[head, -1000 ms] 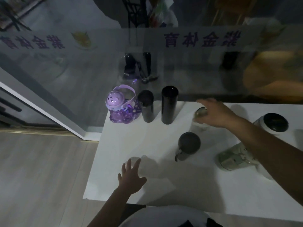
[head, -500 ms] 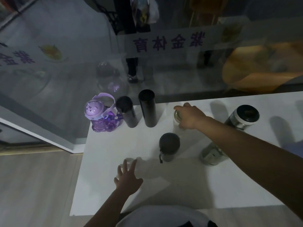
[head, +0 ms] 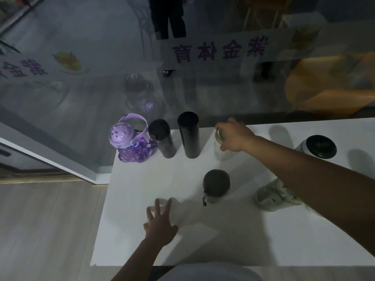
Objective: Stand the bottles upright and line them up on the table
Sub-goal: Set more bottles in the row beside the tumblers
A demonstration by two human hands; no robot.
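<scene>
Along the far edge of the white table (head: 233, 236) stand a purple bottle with a domed lid (head: 132, 144), a short black bottle (head: 162, 138) and a taller black bottle (head: 189, 134). To their right my right hand (head: 233, 134) grips the top of a white bottle (head: 220, 151) that stands upright. A dark-lidded cup with a strap (head: 216, 186) stands nearer me. A pale bottle (head: 274, 194) lies on its side under my right forearm. A silver bottle with a black lid (head: 318, 147) is at the right. My left hand (head: 160, 226) rests flat on the table, fingers spread.
A glass wall with purple lettering (head: 219, 49) rises directly behind the row of bottles. The table's left edge drops to a wooden floor (head: 46, 226). Legs of a person (head: 169, 19) show beyond the glass.
My right hand has carried the white bottle left and back toward the row by the glass. My left hand has stayed flat on the table.
</scene>
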